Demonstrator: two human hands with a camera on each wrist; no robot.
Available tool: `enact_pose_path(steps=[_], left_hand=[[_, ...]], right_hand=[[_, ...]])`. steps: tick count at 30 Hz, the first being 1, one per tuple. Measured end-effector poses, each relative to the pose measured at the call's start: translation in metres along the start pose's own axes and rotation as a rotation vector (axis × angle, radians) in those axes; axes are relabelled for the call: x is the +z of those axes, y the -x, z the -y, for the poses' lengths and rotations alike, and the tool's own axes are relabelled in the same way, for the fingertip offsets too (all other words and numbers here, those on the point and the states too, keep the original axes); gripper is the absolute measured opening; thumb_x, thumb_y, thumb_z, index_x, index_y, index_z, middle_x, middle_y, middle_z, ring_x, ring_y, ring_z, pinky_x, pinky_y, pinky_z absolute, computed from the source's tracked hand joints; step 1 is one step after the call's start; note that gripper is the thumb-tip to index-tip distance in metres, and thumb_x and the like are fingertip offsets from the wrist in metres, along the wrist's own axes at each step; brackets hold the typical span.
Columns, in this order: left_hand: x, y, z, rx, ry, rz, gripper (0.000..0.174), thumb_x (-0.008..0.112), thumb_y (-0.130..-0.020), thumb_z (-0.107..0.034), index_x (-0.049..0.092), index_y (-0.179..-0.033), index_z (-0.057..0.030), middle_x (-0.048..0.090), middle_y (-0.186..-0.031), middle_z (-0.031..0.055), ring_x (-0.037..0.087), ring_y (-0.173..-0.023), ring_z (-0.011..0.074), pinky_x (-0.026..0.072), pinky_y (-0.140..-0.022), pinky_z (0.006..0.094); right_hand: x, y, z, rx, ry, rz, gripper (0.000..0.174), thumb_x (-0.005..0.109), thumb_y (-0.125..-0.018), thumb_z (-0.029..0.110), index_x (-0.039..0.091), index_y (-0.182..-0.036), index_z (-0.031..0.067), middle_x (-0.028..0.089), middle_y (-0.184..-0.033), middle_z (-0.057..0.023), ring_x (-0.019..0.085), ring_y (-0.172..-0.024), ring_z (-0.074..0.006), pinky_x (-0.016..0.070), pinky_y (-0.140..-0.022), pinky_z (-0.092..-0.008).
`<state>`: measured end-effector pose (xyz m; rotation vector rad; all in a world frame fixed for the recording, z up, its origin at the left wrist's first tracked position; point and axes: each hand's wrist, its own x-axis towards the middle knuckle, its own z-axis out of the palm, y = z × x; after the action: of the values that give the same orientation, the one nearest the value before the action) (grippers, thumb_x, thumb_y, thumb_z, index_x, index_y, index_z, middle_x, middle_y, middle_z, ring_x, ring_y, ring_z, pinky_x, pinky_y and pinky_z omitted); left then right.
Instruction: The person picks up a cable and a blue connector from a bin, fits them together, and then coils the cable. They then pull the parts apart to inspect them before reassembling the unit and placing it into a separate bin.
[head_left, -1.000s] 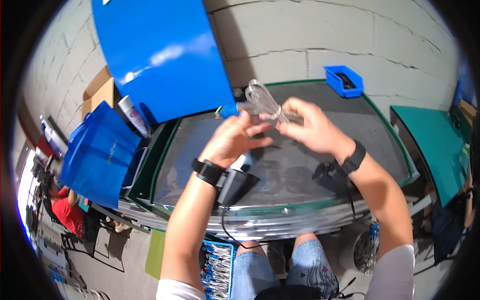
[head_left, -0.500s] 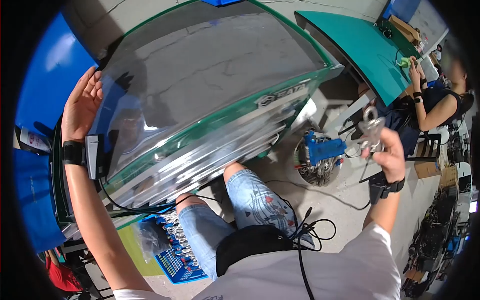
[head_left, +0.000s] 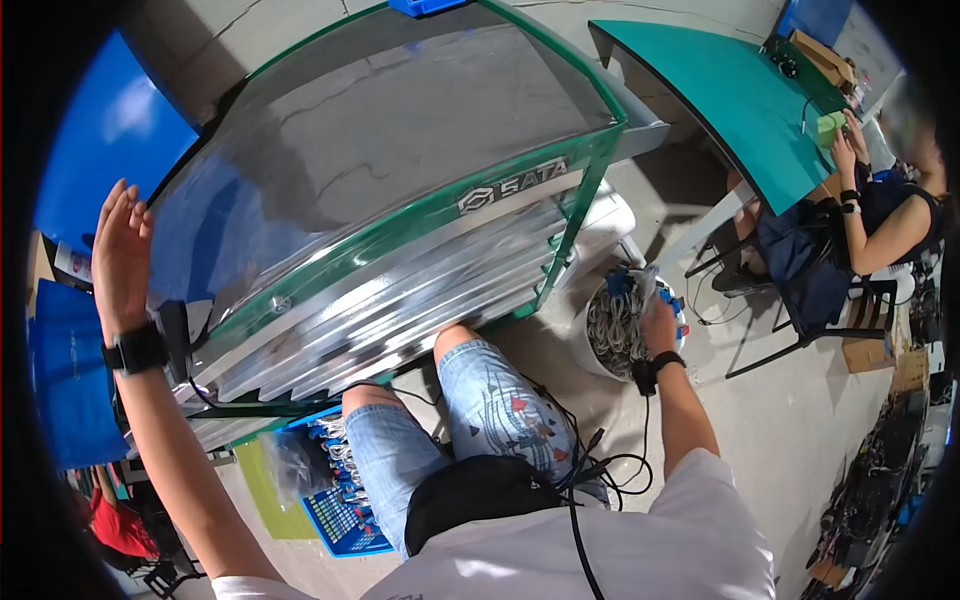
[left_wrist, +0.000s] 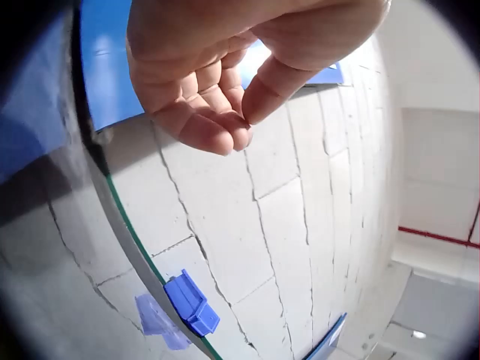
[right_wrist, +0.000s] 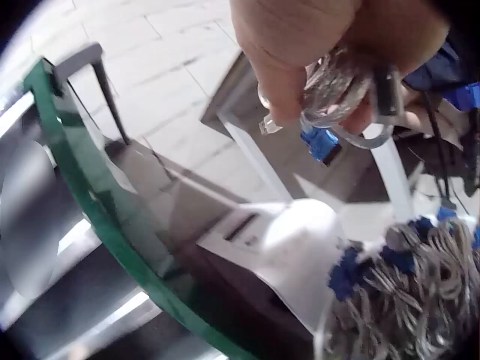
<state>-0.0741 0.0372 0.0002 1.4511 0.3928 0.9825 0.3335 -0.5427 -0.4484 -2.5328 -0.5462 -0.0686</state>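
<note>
My right hand (head_left: 658,328) is over the right side of a white bucket (head_left: 592,345) full of coiled cables (head_left: 614,325). In the right wrist view that hand (right_wrist: 330,45) grips a coiled clear-grey cable (right_wrist: 334,88) with a blue connector (right_wrist: 320,142), above the bundled cables (right_wrist: 420,292). My left hand (head_left: 122,255) is raised over the left end of the workbench, holding nothing. Its fingers (left_wrist: 202,112) hang loosely curled in the left wrist view.
The green-edged workbench (head_left: 400,130) carries a blue bin (head_left: 428,5) at its back. A blue basket (head_left: 345,525) of cables stands beside my legs. A white stool (head_left: 605,225) is near the bucket, and a person sits at the green table (head_left: 735,110).
The view has swung right from the bench. My hands have parted; the right one carried the coiled cable away from the left and down to the bucket.
</note>
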Motion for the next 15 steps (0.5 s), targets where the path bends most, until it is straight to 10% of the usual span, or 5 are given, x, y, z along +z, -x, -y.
enact_pose_path(steps=[3, 11, 15], left_hand=[[-0.002, 0.047, -0.011, 0.066, -0.065, -0.022, 0.036, 0.044, -0.095, -0.012, 0.042, -0.128, 0.0018, 0.053, -0.115, 0.0076, 0.052, -0.099, 0.0136, 0.0413, -0.087, 0.0254], [-0.06, 0.159, -0.016, 0.106, -0.052, -0.19, 0.031, 0.048, -0.093, -0.009, 0.046, -0.122, 0.0012, 0.054, -0.11, 0.0064, 0.051, -0.09, 0.0112, 0.0426, -0.08, 0.0233], [-0.053, 0.214, -0.013, 0.099, -0.218, -0.552, 0.032, 0.053, -0.091, -0.012, 0.048, -0.12, 0.0005, 0.057, -0.106, 0.0084, 0.055, -0.087, 0.0123, 0.0442, -0.074, 0.0224]], right_hand=[[0.034, 0.022, -0.007, 0.102, 0.242, 0.307, 0.044, 0.055, -0.075, 0.003, 0.052, -0.119, 0.0041, 0.056, -0.104, -0.0227, 0.056, -0.096, -0.0402, 0.0456, -0.085, -0.0439], [0.032, 0.012, 0.011, 0.192, 0.354, 0.365, 0.028, 0.054, -0.078, 0.01, 0.054, -0.105, 0.0052, 0.057, -0.103, -0.0227, 0.058, -0.095, -0.0378, 0.0474, -0.081, -0.0456], [0.021, 0.019, 0.016, 0.087, 0.368, 0.512, 0.041, 0.058, -0.078, 0.018, 0.05, -0.117, 0.0062, 0.055, -0.116, -0.0173, 0.054, -0.107, -0.0309, 0.0453, -0.089, -0.0408]])
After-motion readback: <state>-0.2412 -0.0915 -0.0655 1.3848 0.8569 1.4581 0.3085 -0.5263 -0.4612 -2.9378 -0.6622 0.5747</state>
